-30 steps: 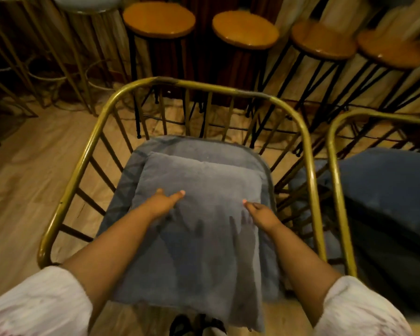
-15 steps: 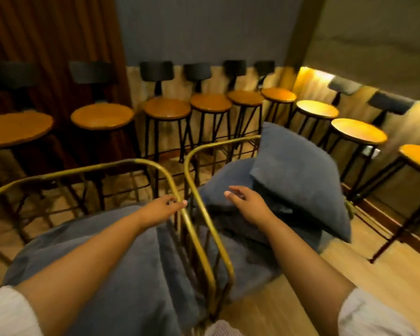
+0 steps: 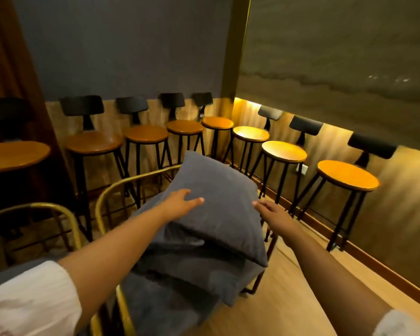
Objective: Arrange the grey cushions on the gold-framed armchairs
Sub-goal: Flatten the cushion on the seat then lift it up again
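Observation:
A grey square cushion (image 3: 218, 204) lies tilted on top of the grey seat pad (image 3: 180, 282) of the right gold-framed armchair (image 3: 112, 192). My left hand (image 3: 182, 201) rests flat on the cushion's near left part, fingers spread. At the cushion's right edge is my right hand (image 3: 272, 212), fingers apart; whether it touches the cushion is unclear. The left gold-framed armchair (image 3: 46, 208) shows at the lower left, its grey pad (image 3: 10, 272) mostly hidden behind my left sleeve.
A row of bar stools with round orange seats (image 3: 146, 134) and black backs lines the back wall and the right wall (image 3: 347, 175). Pale wooden floor (image 3: 289, 299) lies to the right of the armchair, ending at a brown skirting board.
My view has swung from the left armchair to the right one. Both hands left the first cushion and moved right; the left hand now lies on the second cushion and the right reaches its edge.

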`<state>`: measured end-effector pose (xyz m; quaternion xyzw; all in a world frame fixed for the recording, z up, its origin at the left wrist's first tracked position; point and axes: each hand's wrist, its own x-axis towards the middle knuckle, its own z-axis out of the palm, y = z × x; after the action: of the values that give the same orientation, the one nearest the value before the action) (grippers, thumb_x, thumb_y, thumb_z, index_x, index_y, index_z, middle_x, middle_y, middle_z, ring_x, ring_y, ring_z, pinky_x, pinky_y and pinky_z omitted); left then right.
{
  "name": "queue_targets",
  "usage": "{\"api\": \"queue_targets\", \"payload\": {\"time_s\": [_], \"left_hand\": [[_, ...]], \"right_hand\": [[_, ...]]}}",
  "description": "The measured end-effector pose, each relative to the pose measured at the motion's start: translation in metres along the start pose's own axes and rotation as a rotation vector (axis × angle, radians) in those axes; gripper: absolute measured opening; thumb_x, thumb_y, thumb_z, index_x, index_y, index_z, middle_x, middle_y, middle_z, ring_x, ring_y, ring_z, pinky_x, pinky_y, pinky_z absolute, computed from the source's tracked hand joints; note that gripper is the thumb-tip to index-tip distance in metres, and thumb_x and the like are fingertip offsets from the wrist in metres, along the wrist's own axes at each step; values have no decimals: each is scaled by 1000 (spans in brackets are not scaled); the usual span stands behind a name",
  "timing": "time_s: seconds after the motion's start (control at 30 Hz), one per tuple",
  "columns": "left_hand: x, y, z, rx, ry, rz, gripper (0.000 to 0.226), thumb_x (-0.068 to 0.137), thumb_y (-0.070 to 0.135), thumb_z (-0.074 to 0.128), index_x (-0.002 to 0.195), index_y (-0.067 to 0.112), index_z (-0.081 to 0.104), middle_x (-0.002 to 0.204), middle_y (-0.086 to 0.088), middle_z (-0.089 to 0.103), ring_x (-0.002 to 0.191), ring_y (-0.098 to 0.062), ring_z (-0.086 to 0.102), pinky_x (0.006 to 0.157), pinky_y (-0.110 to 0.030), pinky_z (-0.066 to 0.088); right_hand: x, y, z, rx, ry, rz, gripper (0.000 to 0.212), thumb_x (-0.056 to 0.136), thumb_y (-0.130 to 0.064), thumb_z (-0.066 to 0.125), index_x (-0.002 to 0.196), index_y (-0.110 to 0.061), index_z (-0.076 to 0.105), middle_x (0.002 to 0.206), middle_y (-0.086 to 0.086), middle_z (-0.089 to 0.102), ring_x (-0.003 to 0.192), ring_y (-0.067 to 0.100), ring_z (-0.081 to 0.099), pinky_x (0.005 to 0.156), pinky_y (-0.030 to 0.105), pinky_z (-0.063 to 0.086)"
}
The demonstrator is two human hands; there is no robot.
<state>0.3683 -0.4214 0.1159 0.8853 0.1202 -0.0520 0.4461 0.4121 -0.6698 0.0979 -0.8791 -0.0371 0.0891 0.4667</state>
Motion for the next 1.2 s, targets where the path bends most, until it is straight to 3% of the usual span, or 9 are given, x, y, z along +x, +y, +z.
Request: {"api": "queue_targets", "payload": {"time_s": [0.13,0.37,0.47,0.63,0.73,0.8,0.93,1.07,1.2], "left_hand": [[45,21,20,77,17,3,77,87,51,54,148,13,26,157,-8,25,143,-27,27,110,-38,30],[156,24,14,-14,81,-69,82,86,44,60,150,11,21,156,-12,27,140,-34,32,110,-44,34],[215,11,6,-16,104,-77,84,78,52,65,146,16,32,150,-11,38,135,-35,40,108,-49,38],[307,-31,8,-76,139,-227,129,37,87,60,147,28,28,151,-12,36,134,-41,38,106,-57,37],[310,-26,13,-41,153,-299,116,57,71,70,150,30,14,155,-13,24,139,-42,28,111,-57,31],[317,-37,14,-44,166,-305,122,54,66,76,150,32,10,155,-10,25,138,-40,31,110,-58,32],[319,-66,15,-174,157,-386,119,56,59,77,150,29,10,154,-7,30,135,-35,39,109,-52,36],[317,-82,21,-266,155,-460,101,73,48,71,151,27,11,154,-10,30,135,-36,38,106,-49,35],[293,-70,21,-314,211,-406,98,69,55,70,149,31,19,153,-8,33,134,-36,39,106,-51,35]], "right_hand": [[41,23,-25,130,23,153,33,92,-48,44,111,-23,53,96,-5,55,83,11,51,84,37,44],[135,57,-16,278,38,376,41,91,-51,46,113,-17,52,104,9,53,91,22,48,87,44,44],[184,74,-6,275,49,434,50,93,-49,43,124,-10,50,126,18,54,92,24,47,86,43,42],[252,105,17,287,65,465,51,90,-52,47,119,-11,54,131,16,52,96,24,45,90,49,41],[278,125,30,311,50,524,75,81,-65,51,136,-15,44,141,7,46,116,29,48,89,45,37],[292,141,38,391,26,565,86,73,-72,54,142,-24,36,143,1,44,127,33,45,90,44,38],[316,178,48,553,-72,581,109,49,-84,64,142,-35,35,141,1,50,118,29,56,101,52,44],[312,183,50,555,-77,622,112,46,-87,60,143,-40,29,147,-1,42,128,31,46,105,55,37],[300,167,41,588,-63,630,101,56,-79,63,142,-31,36,137,0,51,118,30,51,90,46,38]]}}
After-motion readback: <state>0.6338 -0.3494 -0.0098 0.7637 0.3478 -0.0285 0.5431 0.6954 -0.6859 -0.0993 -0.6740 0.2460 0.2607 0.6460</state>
